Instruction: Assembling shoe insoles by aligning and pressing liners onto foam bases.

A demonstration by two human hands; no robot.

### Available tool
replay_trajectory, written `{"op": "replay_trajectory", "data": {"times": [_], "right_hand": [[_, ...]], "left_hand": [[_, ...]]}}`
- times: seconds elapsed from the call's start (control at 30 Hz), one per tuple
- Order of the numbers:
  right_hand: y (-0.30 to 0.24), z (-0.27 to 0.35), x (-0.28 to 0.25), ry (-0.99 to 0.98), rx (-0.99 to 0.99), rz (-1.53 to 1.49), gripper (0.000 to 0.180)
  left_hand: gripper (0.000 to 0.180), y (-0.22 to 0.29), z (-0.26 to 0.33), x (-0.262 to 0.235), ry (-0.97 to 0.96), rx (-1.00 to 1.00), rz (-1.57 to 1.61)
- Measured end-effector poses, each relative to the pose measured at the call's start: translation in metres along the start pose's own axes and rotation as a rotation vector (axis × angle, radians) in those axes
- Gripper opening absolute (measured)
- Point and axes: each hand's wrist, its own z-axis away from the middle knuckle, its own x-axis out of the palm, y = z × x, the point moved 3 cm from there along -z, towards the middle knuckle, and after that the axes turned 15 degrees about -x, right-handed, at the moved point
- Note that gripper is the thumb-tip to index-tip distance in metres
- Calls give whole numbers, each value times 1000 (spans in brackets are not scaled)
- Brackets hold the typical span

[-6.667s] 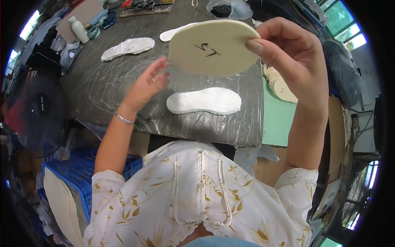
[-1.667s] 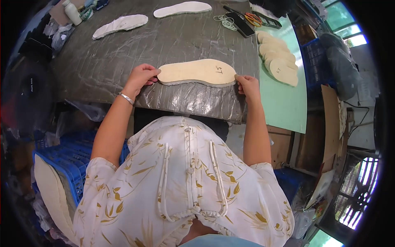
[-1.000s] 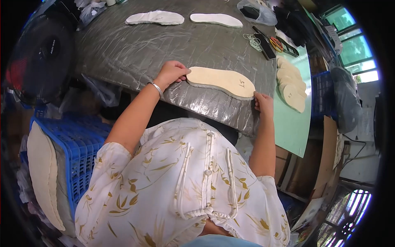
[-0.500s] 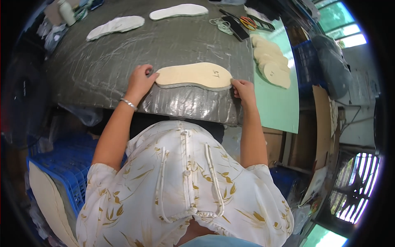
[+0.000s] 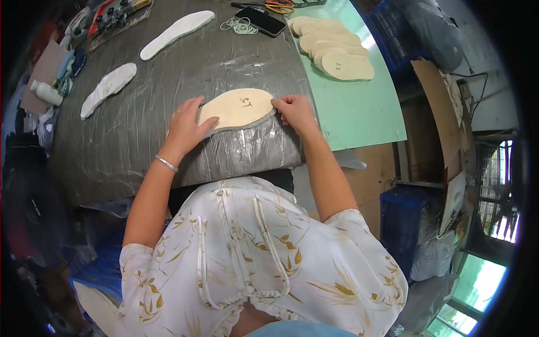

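Note:
A cream insole (image 5: pixel 236 110) with a grey fuzzy underlayer showing along its near edge and a dark mark on top lies on the worktable near its front edge. My left hand (image 5: pixel 187 129) rests over its left end, thumb stretched across the top and fingers apart toward the far side, covering that end. At the right end, my right hand (image 5: pixel 296 114) pinches the rim between thumb and fingertips. Two white fluffy insoles lie farther off: one at the far left (image 5: pixel 109 89), another (image 5: pixel 177 35) beyond the middle.
Overlapping cream insoles (image 5: pixel 343 64) lie on a pale green board (image 5: pixel 365 115) at right. A black phone (image 5: pixel 261 21), pale looped bands (image 5: pixel 240 26) and orange-handled scissors (image 5: pixel 279 6) are at the back. A white bottle (image 5: pixel 46 92) stands left. Plastic film covers the grey worktable (image 5: pixel 135 151).
My left hand has gone from pinching the insole's left tip to lying spread over that end. My right hand keeps its pinch. The view has turned, shifting the table's things.

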Motion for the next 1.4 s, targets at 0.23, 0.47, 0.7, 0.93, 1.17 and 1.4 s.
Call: {"op": "replay_trajectory", "data": {"times": [0.23,0.47,0.7,0.93,1.17,1.4], "right_hand": [[-17,2,-9,-24,-35,-181,27],[-37,-3,-7,-52,-63,-245,28],[-58,2,-8,18,-338,-23,36],[-122,19,-13,427,-858,331,30],[-130,9,-16,-93,-832,-51,48],[-131,-1,-1,-278,-781,-148,46]], "left_hand": [[101,53,-25,20,-265,184,18],[106,66,-41,29,-381,105,73],[98,71,-43,14,-411,132,144],[88,72,-46,-28,-686,86,605],[82,63,-52,-36,-816,18,911],[76,50,-51,-25,-1072,-96,940]]}}
